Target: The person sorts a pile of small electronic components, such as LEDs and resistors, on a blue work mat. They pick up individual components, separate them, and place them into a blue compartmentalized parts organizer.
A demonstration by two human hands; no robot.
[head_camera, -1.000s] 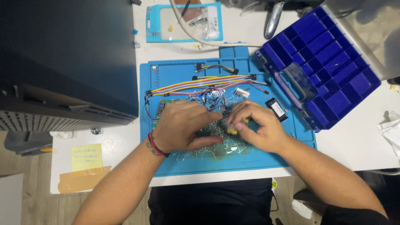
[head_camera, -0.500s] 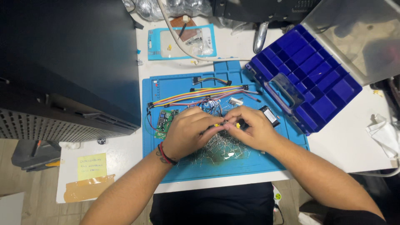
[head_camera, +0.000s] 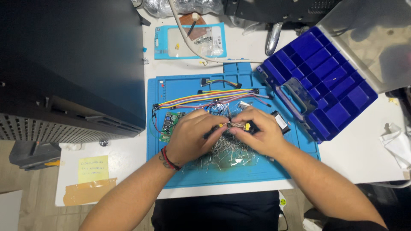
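Where left hand (head_camera: 190,137) meets right hand (head_camera: 259,132) above the blue mat (head_camera: 274,171): fingers (head_camera: 214,125) pressed together, pinching a small yellow-tipped wire bundle (head_camera: 234,125) between them.

blister pack (head_camera: 189,41): flat cyan card with clear window, table top above the mat.
sticky note (head_camera: 93,169): yellow square, table's lower left.
tape strip (head_camera: 89,191): tan, just below the note.
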